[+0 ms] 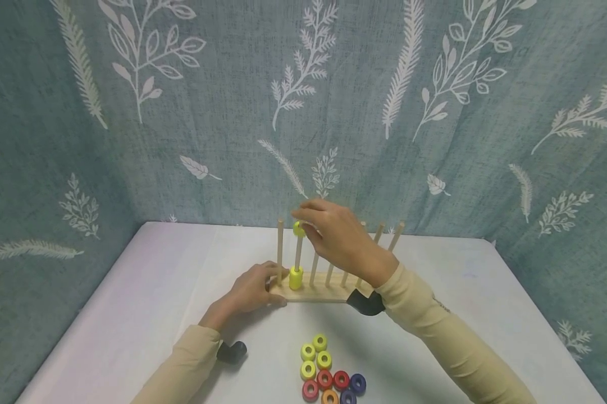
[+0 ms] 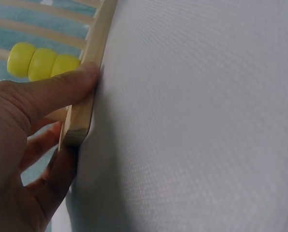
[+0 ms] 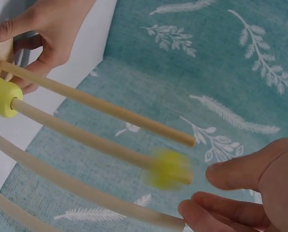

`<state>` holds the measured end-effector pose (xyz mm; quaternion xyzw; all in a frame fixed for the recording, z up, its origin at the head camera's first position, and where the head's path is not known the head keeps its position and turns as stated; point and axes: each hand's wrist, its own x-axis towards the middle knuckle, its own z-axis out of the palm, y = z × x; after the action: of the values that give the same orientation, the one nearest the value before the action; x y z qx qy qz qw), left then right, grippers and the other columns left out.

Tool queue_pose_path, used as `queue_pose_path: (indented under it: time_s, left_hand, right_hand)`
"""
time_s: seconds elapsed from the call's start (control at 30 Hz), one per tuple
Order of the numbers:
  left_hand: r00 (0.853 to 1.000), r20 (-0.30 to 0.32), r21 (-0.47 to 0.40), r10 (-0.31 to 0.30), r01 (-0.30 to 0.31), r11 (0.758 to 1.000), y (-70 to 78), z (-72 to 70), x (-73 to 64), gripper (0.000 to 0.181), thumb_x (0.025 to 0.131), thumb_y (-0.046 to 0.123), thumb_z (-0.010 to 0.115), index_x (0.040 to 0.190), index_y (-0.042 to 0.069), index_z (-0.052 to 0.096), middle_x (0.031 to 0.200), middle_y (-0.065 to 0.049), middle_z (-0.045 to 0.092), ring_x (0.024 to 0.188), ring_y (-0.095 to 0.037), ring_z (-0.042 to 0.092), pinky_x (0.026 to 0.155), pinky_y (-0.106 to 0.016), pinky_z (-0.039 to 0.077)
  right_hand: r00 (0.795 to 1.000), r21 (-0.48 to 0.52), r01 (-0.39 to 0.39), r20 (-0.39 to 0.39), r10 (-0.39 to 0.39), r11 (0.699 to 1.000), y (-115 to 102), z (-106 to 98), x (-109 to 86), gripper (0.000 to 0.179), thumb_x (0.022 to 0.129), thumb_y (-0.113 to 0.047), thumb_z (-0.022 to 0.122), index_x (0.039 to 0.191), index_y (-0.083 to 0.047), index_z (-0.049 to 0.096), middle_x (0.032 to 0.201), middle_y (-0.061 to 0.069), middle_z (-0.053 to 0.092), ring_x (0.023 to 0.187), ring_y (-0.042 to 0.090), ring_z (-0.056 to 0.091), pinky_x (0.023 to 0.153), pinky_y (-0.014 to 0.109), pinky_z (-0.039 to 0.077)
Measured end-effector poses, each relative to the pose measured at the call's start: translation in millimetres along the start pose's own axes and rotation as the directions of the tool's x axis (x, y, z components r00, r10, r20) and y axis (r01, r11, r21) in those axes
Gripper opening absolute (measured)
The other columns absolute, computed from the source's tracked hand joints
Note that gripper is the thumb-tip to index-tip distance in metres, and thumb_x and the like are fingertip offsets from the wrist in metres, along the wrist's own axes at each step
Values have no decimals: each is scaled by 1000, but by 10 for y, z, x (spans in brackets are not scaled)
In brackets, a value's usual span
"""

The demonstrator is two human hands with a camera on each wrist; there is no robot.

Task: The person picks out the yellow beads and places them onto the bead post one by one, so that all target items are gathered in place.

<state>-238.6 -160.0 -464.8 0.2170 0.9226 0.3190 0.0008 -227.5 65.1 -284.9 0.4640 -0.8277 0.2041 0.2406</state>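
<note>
My left hand (image 1: 251,289) grips the left end of a wooden peg stand's base (image 1: 313,293), thumb on the front edge and fingers behind. Three yellow rings (image 2: 41,62) sit stacked at the bottom of the second peg from the left. Around that peg's upper end is another yellow ring (image 3: 167,169), blurred in the right wrist view. Just beyond the peg tip is my right hand (image 1: 341,238), its thumb and fingers parted and apart from the ring. The leftmost peg (image 3: 105,106) carries no ring.
In front of the stand lie loose rings on the white table (image 1: 146,314): several yellow (image 1: 308,352), red (image 1: 341,380), an orange one (image 1: 329,398) and dark blue (image 1: 357,384). A leaf-patterned green curtain (image 1: 232,140) hangs behind and along both sides.
</note>
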Motion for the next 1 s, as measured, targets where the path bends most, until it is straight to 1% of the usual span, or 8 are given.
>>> queue_pose_path:
  time_s: [0.1, 0.37, 0.47, 0.57, 0.7, 0.83, 0.9, 1.0]
  left_hand:
    - [1000, 3, 2, -3, 3, 1000, 6, 8, -5, 62, 69, 27, 92, 125, 15, 70, 127, -1, 64, 112, -28, 59, 89, -47, 50]
    - [1000, 4, 25, -7, 7, 1000, 25, -4, -5, 62, 69, 27, 92, 126, 14, 69, 127, -2, 64, 115, -30, 59, 93, -49, 49]
    - [1000, 8, 25, -21, 21, 999, 30, -9, 0, 63, 69, 27, 92, 127, 15, 69, 128, -2, 64, 118, -31, 58, 96, -49, 48]
    - [1000, 8, 25, -29, 29, 999, 23, -10, 9, 63, 69, 27, 92, 126, 16, 69, 128, -2, 64, 117, -29, 58, 95, -48, 48]
    - [1000, 1, 18, -19, 19, 1000, 16, -2, 13, 61, 69, 26, 92, 125, 15, 70, 126, -2, 65, 109, -27, 60, 87, -45, 51]
    - [1000, 6, 17, -14, 14, 1000, 11, 9, 10, 62, 69, 26, 92, 126, 14, 69, 126, -2, 65, 112, -29, 60, 89, -46, 51]
    - [1000, 9, 14, -16, 16, 1000, 11, 9, 8, 62, 69, 26, 92, 126, 14, 69, 127, -3, 65, 113, -29, 60, 91, -47, 50]
    - [1000, 7, 15, -20, 20, 1000, 13, 3, 7, 62, 69, 26, 92, 126, 14, 69, 127, -2, 64, 110, -27, 60, 90, -45, 51]
  right_hand:
    - [1000, 2, 12, -16, -12, 1000, -6, -8, -61, 25, 91, 5, 68, 115, 1, 71, 113, 14, 68, 94, 24, 68, 75, 31, 55]
    - [998, 30, 27, -53, -26, 999, -80, -48, -331, 24, 87, 6, 71, 110, -1, 73, 104, 9, 69, 89, 20, 67, 72, 30, 55]
    - [998, 45, 32, -53, -30, 998, -119, -32, -443, 23, 86, 6, 72, 108, -1, 73, 103, 9, 69, 89, 20, 68, 72, 28, 56]
    - [999, 57, 33, -31, -31, 998, -146, 24, -537, 23, 85, 6, 73, 107, -1, 73, 102, 8, 70, 90, 18, 68, 73, 28, 56]
    - [999, 90, 25, 33, -28, 996, -161, 163, -678, 24, 85, 6, 73, 107, -4, 74, 100, 5, 70, 90, 16, 68, 74, 26, 56]
    - [991, 144, -14, 135, -6, 989, -177, 340, -855, 26, 85, 5, 74, 109, -6, 74, 100, 2, 69, 89, 14, 67, 74, 24, 55]
    - [979, 158, -46, 205, 13, 986, -188, 436, -945, 27, 85, 4, 74, 110, -7, 74, 101, 2, 70, 91, 13, 67, 76, 24, 55]
    - [943, 159, -102, 331, 44, 982, -213, 570, -1054, 26, 85, 1, 75, 110, -7, 75, 104, 1, 71, 96, 13, 67, 80, 25, 55]
